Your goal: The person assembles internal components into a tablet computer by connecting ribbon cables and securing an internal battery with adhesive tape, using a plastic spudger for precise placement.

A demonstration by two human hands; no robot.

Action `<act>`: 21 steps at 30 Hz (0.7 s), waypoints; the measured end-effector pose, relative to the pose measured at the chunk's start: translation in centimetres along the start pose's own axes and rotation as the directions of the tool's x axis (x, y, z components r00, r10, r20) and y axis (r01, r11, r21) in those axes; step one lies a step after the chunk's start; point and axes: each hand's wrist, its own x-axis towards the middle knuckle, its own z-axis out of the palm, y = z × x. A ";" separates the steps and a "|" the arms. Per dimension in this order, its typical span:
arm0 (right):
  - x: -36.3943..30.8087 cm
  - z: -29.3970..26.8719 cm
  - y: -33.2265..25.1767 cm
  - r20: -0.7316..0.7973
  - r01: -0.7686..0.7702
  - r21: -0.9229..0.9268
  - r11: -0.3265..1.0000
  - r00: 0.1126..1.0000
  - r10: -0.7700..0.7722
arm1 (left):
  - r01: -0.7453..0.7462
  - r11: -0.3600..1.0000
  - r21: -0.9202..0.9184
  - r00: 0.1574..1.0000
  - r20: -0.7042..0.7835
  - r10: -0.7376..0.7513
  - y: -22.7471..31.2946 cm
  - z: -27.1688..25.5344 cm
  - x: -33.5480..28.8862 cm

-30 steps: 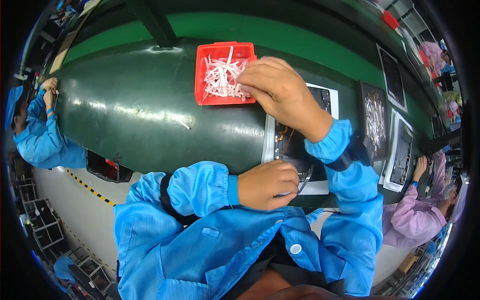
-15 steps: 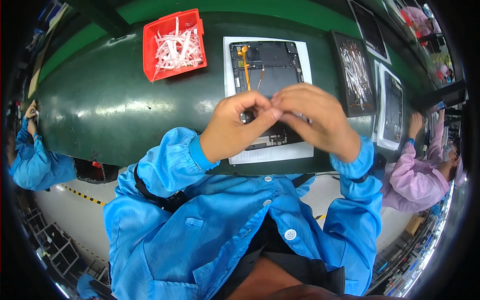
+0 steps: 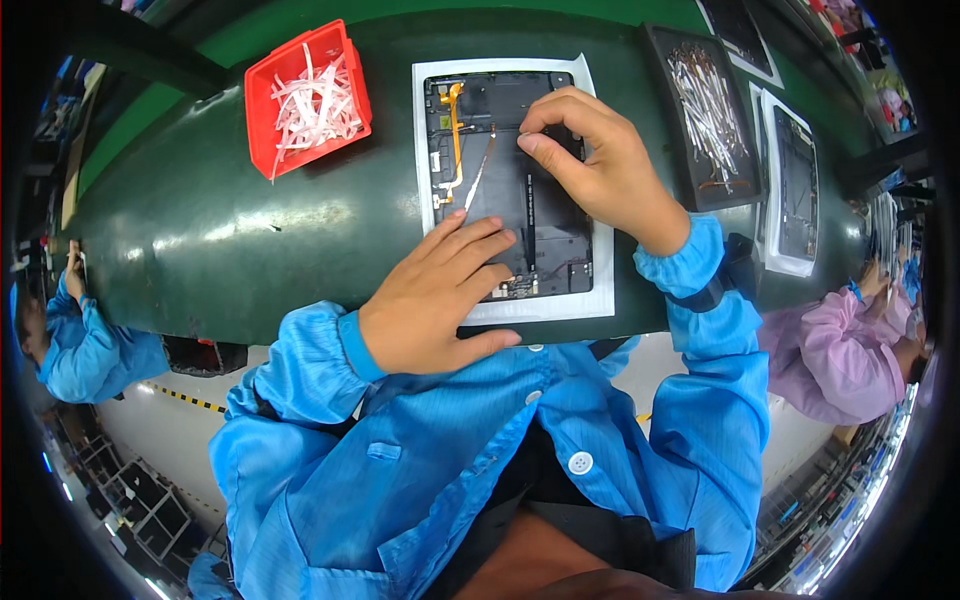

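Observation:
A black tablet back housing [image 3: 552, 215] lies face up on a white sheet [image 3: 603, 285], with an orange flex cable [image 3: 457, 125] along its left side. Down its middle runs a thin silver-and-brown strip cable [image 3: 481, 172]. My left hand [image 3: 440, 295] rests flat over the lower left of the housing, fingers spread, the fingertips by the lower end of that strip. Over the upper right part, my right hand [image 3: 600, 165] is closed in a pinch of thumb and forefinger. Whatever it may hold is too small to make out.
A red bin [image 3: 262, 115] of white and pinkish peeled strips stands at the left. On the right are a dark tray [image 3: 745, 165] of thin strip cables [image 3: 705, 105] and another housing [image 3: 795, 180] on white sheets. Co-workers sit at both sides, one in a pink sleeve [image 3: 835, 345].
My hands, pressed together at the fingertips before, have parted. The left has come down flat onto the housing; the right has moved up and stays pinched. The view has shifted slightly.

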 end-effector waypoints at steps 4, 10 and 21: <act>-0.7 0.8 0.3 0.009 -0.159 -0.009 0.987 0.987 0.159 | -0.011 1.000 0.001 0.996 -0.088 0.011 -0.2 1.8 0.6; -0.5 0.9 2.5 0.023 0.031 -0.231 0.972 0.999 -0.026 | -0.102 0.993 0.060 0.976 -0.184 0.112 -0.8 3.5 0.9; -0.2 0.9 3.5 0.052 0.006 -0.211 0.977 0.999 0.005 | -0.092 0.992 0.089 0.991 -0.088 0.100 -0.9 3.4 1.2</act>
